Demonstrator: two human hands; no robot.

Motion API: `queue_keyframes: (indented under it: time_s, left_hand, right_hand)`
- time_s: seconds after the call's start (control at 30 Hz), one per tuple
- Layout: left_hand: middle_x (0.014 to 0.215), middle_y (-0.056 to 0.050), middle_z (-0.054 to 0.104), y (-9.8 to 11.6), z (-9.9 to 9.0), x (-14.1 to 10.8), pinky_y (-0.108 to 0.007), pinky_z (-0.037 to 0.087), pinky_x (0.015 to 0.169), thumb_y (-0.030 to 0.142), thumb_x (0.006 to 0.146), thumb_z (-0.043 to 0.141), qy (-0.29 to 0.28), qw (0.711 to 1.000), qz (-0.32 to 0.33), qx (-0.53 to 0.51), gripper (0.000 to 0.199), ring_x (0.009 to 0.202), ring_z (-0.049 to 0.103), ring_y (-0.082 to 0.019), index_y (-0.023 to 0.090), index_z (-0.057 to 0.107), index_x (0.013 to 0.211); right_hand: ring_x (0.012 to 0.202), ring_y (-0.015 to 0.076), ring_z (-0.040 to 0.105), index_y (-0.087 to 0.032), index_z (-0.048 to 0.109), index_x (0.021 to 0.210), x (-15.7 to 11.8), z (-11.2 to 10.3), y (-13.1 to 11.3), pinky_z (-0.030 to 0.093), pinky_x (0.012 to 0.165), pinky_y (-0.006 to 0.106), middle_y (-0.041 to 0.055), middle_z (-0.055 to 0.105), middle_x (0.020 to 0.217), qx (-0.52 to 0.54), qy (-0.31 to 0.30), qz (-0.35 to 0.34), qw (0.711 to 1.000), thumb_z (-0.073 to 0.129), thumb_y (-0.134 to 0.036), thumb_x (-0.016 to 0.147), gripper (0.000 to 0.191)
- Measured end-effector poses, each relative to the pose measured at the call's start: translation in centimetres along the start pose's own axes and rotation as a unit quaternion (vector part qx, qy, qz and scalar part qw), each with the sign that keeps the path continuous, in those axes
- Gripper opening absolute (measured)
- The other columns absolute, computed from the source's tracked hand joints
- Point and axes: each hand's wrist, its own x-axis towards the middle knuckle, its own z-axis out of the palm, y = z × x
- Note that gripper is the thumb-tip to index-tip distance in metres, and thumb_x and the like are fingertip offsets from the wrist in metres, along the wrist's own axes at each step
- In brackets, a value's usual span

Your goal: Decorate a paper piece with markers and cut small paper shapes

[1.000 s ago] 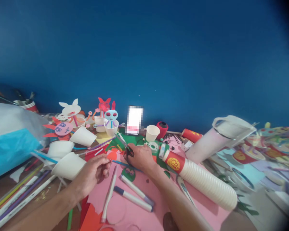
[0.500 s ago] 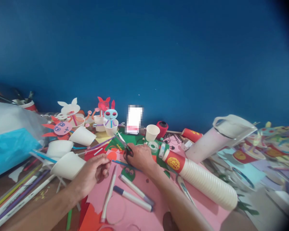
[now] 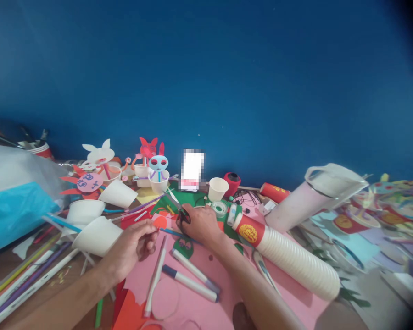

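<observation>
Where R hand (image 3: pixel 201 224) grips, scissors (image 3: pixel 179 207) part-hid.

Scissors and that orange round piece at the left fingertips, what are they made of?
Scissors: greyish blades with a faint shine, so probably metal; the dark handles, partly covered by the right hand, might be plastic.
Orange piece: looks like matte paper or card, being flat without gloss.

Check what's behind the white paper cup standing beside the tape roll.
A red dark-topped cylinder peeks out right of the white paper cup; its left edge is hidden, as is anything fully behind.
</observation>
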Motion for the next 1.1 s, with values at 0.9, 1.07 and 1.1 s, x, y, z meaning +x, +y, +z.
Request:
queue_keyframes:
  time_s: [0.9,1.07,1.1]
  left_hand:
    - [0.053,0.005,0.048,0.0,0.2,-0.1,-0.017,0.034,0.043,0.017,0.064,0.059,-0.013,1.000,0.008,-0.004,0.015,0.042,0.042,-0.005,0.017,0.044,0.063]
    - [0.053,0.005,0.048,-0.1,0.0,-0.1,-0.017,0.033,0.041,0.018,0.064,0.060,-0.012,1.000,0.007,-0.003,0.016,0.042,0.042,-0.005,0.017,0.044,0.063]
    - [0.052,0.005,0.048,-0.1,0.0,-0.1,-0.017,0.032,0.041,0.018,0.064,0.060,-0.012,1.000,0.007,-0.002,0.016,0.042,0.041,-0.005,0.017,0.044,0.063]
  right_hand:
    - [0.071,0.0219,0.060,-0.025,0.053,0.101,-0.1,-0.2,-0.2,0.033,0.073,0.034,0.0052,0.066,0.072,-0.002,-0.003,0.002,1.000,0.040,-0.041,0.079,0.031]
    - [0.072,0.0214,0.060,-0.025,0.054,0.101,-0.1,-0.9,0.0,0.034,0.074,0.033,0.0049,0.067,0.074,0.001,-0.012,0.009,1.000,0.042,-0.041,0.079,0.031]
    - [0.073,0.0215,0.060,-0.025,0.054,0.102,-0.1,-1.2,0.3,0.034,0.073,0.032,0.0047,0.067,0.075,-0.002,-0.015,0.012,1.000,0.042,-0.041,0.078,0.030]
